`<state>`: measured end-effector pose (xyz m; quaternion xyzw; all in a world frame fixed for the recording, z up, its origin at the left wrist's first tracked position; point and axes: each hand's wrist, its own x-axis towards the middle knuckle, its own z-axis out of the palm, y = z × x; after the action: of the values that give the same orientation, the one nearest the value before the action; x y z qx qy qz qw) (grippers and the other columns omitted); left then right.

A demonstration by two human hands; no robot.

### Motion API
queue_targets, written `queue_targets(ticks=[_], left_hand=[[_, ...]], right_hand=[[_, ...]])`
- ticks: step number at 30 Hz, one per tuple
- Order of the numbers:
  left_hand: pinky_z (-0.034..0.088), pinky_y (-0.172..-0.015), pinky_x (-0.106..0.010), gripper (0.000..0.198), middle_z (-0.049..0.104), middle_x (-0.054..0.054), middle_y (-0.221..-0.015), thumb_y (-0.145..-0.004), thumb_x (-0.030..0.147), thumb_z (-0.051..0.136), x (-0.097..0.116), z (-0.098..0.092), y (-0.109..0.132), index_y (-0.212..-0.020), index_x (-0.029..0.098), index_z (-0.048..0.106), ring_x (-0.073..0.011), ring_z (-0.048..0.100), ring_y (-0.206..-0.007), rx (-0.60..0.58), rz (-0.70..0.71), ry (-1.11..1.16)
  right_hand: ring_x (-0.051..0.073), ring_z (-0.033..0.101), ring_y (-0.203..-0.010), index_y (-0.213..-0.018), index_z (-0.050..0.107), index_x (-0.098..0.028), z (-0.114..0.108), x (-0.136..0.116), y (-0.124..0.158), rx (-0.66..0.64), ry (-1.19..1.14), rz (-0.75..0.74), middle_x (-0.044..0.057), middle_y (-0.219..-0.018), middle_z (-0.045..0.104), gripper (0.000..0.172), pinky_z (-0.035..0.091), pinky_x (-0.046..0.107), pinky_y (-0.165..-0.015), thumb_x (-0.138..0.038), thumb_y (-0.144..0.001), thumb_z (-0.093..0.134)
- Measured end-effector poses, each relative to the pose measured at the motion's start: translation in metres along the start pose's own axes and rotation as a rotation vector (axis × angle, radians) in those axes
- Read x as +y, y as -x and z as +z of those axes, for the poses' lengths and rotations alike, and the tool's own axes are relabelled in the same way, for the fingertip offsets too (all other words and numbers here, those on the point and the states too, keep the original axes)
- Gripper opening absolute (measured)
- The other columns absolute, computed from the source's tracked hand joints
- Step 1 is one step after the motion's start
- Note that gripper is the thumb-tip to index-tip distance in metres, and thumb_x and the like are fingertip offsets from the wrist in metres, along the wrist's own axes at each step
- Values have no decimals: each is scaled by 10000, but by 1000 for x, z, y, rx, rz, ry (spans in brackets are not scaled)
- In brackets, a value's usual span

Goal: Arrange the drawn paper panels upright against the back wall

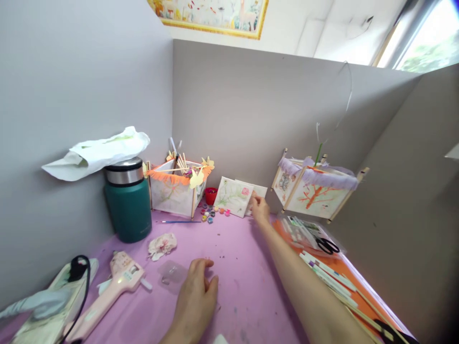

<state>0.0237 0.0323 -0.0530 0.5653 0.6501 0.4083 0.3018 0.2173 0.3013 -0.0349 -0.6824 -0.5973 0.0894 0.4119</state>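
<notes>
Nearest: left hand (195, 298) resting on the pink desk (244, 286), fingers loosely curled, grasping nothing; fingertips just beside a clear plastic lid (172, 276), contact not determinable. Pink glue gun (114, 286) lying further left, with black cord alongside. Crumpled tissue flower (162, 245) beyond the lid. Along the right edge, white pens (328, 277) on an orange sheet (337, 260), with black scissors (327, 245) on a clear packet.

Further back: right hand (258, 209) stretched forward at arm's length, fingers pinched on the edge of the painted paper panels (234, 196). Panels leaning against the grey partition, white, square, bearing green stems and a pink flower. Small paint pots (211, 213) and a red cup (211, 195) just left of them.

Farthest: green flask (128, 203), orange-fringed lantern (177, 188) holding sticks, purple-fringed lantern (317, 188) hanging at right.
</notes>
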Motion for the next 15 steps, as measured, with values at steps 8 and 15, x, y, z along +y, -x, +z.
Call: queue_targets(ticks=[8,15], left_hand=[[438,-736,-368,285,554,-63,-933,-809,258,411,-1,0,1,-1062,170,507,-184,560,-685,-3,-34,-3],[452,-735,-380,287,564,-71,-953,-773,274,434,-2,2,-2,-1019,169,538,-189,565,-679,35,4,22]], right_hand=[[301,626,-957,-1038,631,-100,-1,26,-15,-6,79,231,207,-1009,668,320,456,356,-792,-274,-796,514],[235,633,-915,-894,654,-170,-2,36,-17,-25,-12,185,120,-897,691,243,462,280,-742,-284,-817,454]])
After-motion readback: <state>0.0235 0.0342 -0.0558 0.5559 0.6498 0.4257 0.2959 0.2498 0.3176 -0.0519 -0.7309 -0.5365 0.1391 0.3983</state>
